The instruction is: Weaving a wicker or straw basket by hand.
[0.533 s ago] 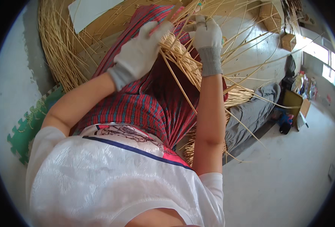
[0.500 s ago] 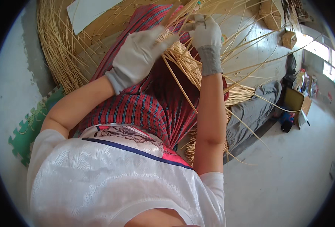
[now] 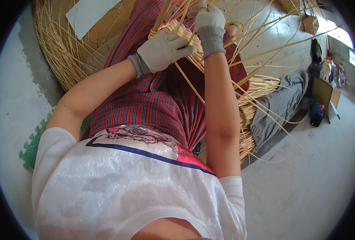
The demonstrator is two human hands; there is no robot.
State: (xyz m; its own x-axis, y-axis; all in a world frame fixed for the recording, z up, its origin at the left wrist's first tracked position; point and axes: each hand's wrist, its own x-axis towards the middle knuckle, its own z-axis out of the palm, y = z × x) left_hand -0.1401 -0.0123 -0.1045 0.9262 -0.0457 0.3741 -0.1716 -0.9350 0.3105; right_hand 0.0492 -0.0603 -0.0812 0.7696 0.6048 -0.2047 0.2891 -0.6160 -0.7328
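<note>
A woven cane piece (image 3: 173, 26) with long loose strands rises from my lap over red plaid cloth (image 3: 145, 112). My gloved left hand (image 3: 161, 52) is on the near side of the weave, fingers curled against it and a strand. My gloved right hand (image 3: 209, 28) is higher and to the right, its fingers closed among strands at the top; their tips are partly hidden.
Long cane bundles (image 3: 55, 56) and a white sheet (image 3: 85, 16) lie upper left. A green foam mat (image 3: 33, 148) is left. More cane (image 3: 257, 84), grey draped cloth (image 3: 277, 108), small wicker baskets (image 3: 309, 25) and assorted items (image 3: 321, 96) are at right.
My left hand has moved slightly right and its spread fingers have bent onto the weave. My right hand sits higher in the picture, and the whole view has shifted a little.
</note>
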